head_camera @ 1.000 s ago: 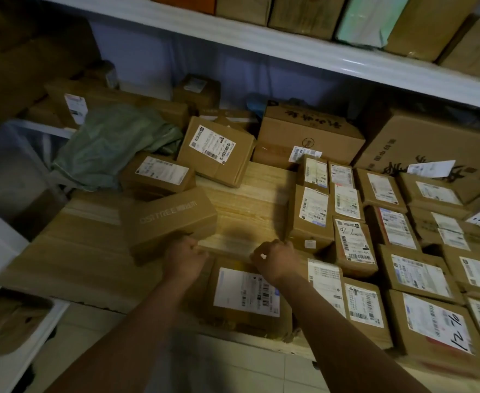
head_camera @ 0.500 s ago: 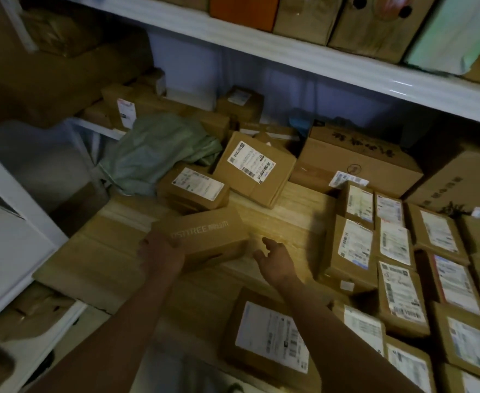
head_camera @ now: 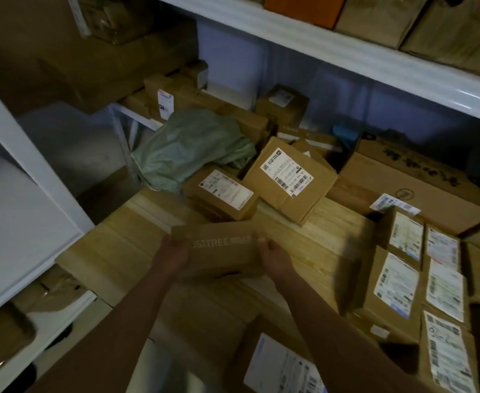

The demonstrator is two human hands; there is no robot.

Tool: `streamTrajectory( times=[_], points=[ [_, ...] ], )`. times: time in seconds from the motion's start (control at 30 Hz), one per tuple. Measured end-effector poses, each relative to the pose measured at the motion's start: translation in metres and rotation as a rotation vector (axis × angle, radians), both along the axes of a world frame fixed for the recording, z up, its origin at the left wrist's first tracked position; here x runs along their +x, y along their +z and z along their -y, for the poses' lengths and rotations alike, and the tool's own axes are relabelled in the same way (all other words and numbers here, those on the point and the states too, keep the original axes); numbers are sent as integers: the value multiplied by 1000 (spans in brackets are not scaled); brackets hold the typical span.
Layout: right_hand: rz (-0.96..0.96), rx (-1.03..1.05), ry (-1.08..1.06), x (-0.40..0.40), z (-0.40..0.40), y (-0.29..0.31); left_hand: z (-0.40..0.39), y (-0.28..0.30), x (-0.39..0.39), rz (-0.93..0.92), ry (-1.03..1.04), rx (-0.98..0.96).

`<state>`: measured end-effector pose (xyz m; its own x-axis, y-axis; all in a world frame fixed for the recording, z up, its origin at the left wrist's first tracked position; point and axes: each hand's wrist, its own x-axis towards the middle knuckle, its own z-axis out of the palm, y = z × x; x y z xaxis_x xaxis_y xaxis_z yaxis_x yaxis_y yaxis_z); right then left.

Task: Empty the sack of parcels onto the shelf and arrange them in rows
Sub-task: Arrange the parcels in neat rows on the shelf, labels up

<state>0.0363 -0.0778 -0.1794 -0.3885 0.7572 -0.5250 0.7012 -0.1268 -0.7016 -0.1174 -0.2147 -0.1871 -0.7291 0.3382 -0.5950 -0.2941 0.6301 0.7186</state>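
Observation:
A long brown printed box (head_camera: 219, 248) is held just above the wooden shelf (head_camera: 312, 245). My left hand (head_camera: 173, 251) grips its left end and my right hand (head_camera: 275, 258) grips its right end. Behind it lie two loose labelled parcels, a small one (head_camera: 222, 194) and a larger tilted one (head_camera: 287, 177). The crumpled green sack (head_camera: 188, 148) lies at the back left. Rows of labelled parcels (head_camera: 420, 279) fill the right side. Another labelled parcel (head_camera: 278, 361) sits at the front edge under my right forearm.
A big cardboard carton (head_camera: 409, 188) stands at the back right. More boxes are stacked behind the sack (head_camera: 176, 97). An upper white shelf (head_camera: 346, 52) with boxes overhangs. A white upright and panel (head_camera: 20, 194) close off the left side.
Both hands left the front parcel and moved to the long printed box. The left hand took its end first, then the right hand closed on the other end, and the box has lifted slightly.

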Motion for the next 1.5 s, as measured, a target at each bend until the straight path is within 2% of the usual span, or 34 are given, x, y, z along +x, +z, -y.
streamTrajectory(
  times=[0.07,0.23,0.4,0.5,0.63,0.8,0.9,1.0,1.23,1.3,1.37,1.5],
  points=[
    [-43,-22,-113,0,4,1,3,1,-7,65,8,50],
    [-203,-88,-434,11,11,13,18,10,-22,375,94,227],
    [-315,-121,-614,11,27,27,18,19,-27,293,34,257],
    [-387,-76,-643,13,35,32,18,23,-31,365,11,317],
    [-457,-17,-664,21,46,35,11,39,-28,453,-146,412],
    [-576,-110,-825,46,48,43,2,53,-22,486,-280,457],
    [-583,-97,-869,60,44,48,-5,54,-14,569,-217,472],
    [-568,-83,-804,64,43,48,-13,57,-8,557,-195,467],
    [-552,-58,-800,73,36,46,-25,68,4,533,-317,377],
    [-478,-22,-825,79,32,41,-31,69,14,524,-371,359],
    [-321,45,-847,87,29,37,-37,72,27,534,-390,356],
    [-114,219,-779,111,26,35,-48,64,53,558,-400,341]
  ],
)
